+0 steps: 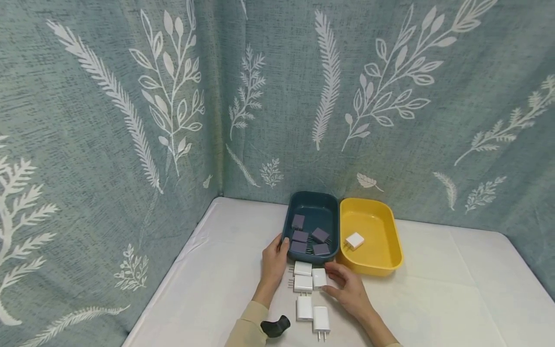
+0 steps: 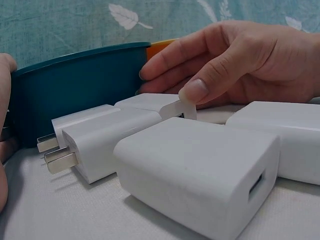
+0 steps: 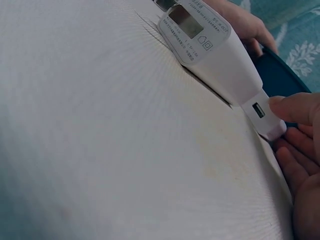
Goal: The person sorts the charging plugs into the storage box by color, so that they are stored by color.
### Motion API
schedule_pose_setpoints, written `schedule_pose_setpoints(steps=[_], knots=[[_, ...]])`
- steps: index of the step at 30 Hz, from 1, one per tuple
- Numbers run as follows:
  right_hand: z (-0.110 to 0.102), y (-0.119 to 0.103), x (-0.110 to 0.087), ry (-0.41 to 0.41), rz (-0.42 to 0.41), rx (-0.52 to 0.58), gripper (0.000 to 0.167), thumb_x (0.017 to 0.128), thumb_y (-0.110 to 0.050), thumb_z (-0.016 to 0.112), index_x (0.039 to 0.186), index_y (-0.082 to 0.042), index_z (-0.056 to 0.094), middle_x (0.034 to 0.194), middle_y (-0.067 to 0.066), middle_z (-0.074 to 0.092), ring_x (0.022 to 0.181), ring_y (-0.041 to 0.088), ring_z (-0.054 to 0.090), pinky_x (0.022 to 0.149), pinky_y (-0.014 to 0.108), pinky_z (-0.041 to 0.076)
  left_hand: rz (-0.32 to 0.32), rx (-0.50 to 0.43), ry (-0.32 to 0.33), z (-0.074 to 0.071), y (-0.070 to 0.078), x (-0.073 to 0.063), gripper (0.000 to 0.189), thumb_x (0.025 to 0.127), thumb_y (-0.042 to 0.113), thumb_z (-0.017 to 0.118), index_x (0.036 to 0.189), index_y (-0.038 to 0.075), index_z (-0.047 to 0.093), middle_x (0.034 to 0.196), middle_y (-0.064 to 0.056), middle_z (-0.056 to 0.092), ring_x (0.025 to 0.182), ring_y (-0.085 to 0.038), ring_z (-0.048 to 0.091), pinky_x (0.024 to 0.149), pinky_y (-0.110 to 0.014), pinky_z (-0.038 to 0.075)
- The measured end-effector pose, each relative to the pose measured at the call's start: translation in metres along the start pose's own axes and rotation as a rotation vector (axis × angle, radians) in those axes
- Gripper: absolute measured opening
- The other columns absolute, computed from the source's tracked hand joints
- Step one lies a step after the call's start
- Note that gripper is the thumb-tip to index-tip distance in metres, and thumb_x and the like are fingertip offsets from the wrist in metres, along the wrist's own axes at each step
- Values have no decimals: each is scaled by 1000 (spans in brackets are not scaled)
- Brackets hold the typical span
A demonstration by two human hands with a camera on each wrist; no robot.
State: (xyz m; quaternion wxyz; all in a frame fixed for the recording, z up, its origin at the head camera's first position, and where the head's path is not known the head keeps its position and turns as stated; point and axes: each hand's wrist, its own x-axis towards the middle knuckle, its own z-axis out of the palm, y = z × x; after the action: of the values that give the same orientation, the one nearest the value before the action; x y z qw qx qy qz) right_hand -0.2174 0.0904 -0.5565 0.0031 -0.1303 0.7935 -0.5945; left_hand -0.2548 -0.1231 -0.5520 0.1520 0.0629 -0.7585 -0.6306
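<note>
My left hand (image 1: pixel 274 260) holds the near left corner of a dark blue tray (image 1: pixel 314 197), thumb at the rim. In the left wrist view only slivers of its fingers (image 2: pixel 4 65) show. In front of the tray lie several white plug-in chargers (image 1: pixel 302 283). My right hand (image 1: pixel 349 289) reaches round the rightmost of the near-tray chargers (image 1: pixel 319 278). Its thumb (image 2: pixel 195 91) touches the USB end, while the other fingers extend loosely toward the tray's front wall. That charger lies flat on the table. In the right wrist view its USB port (image 3: pixel 258 110) faces the camera.
Several purple chargers (image 1: pixel 321 235) lie in the blue tray. Against its right side stands a yellow tray (image 1: pixel 381 231) with one white charger (image 1: pixel 354 240) inside. A white cloth (image 1: pixel 451 289) covers the table; patterned curtains (image 1: pixel 277 96) hang behind and at left.
</note>
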Motion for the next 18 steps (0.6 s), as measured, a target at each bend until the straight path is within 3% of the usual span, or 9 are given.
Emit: schedule_pose_setpoints(steps=[10, 18], knots=[[2, -3, 0, -1, 0, -61, 56, 65, 13, 80, 116, -3, 65, 118, 12, 67, 112, 27, 64, 97, 24, 55, -4, 10, -2, -1, 1, 0, 49, 101, 33, 50, 138, 1, 52, 139, -16, 57, 132, -28, 52, 109, -40, 46], [4, -5, -3, 30, -41, -63, 56, 60, 14, 82, 112, -1, 66, 114, 13, 68, 106, 28, 66, 95, 29, 56, 0, 5, -3, 0, 0, 0, 48, 101, 33, 50, 138, 2, 53, 138, -16, 57, 131, -28, 53, 109, -40, 46]])
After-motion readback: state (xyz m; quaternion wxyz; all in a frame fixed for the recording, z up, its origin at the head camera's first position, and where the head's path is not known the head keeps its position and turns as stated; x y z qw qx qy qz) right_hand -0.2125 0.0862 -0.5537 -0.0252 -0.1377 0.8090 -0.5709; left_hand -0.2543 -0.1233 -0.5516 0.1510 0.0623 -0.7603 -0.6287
